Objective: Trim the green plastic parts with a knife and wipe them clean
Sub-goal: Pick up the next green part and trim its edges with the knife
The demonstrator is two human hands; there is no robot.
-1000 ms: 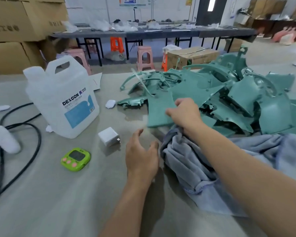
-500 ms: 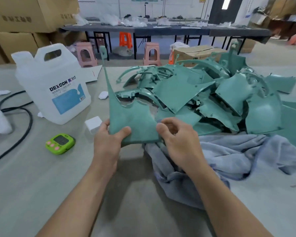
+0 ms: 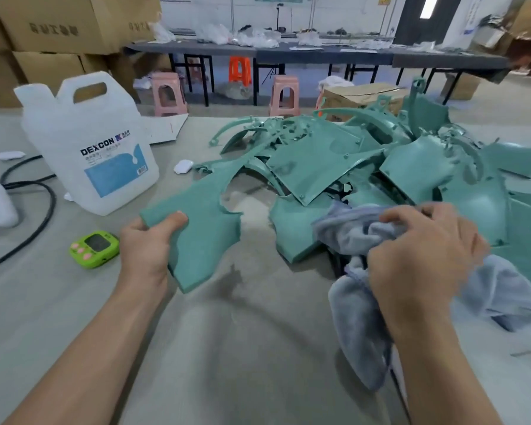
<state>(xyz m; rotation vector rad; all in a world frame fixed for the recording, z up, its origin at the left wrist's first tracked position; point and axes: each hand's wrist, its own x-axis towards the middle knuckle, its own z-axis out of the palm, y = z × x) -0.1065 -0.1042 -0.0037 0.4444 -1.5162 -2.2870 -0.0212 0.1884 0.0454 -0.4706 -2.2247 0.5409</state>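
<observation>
Early | our left hand [image 3: 146, 246] grips one part [image 3: 203, 222] | right hand [image 3: 423, 256] bunches the cloth [image 3: 359, 320] | wiping seems next | no knife seen | pile [image 3: 334, 161] left

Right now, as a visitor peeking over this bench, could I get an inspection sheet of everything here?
Surface: grey table.
Job's things: green part beside the pile of green parts; grey cloth at right; knife, nothing seen.
Clutter: white jug, green timer, small white pad.
Hands: left hand grips the green part with curled fingers; right hand clutches the grey cloth.
Cables: black cable looped at left.
Surroundings: cardboard boxes, pink stools, long dark table.
</observation>
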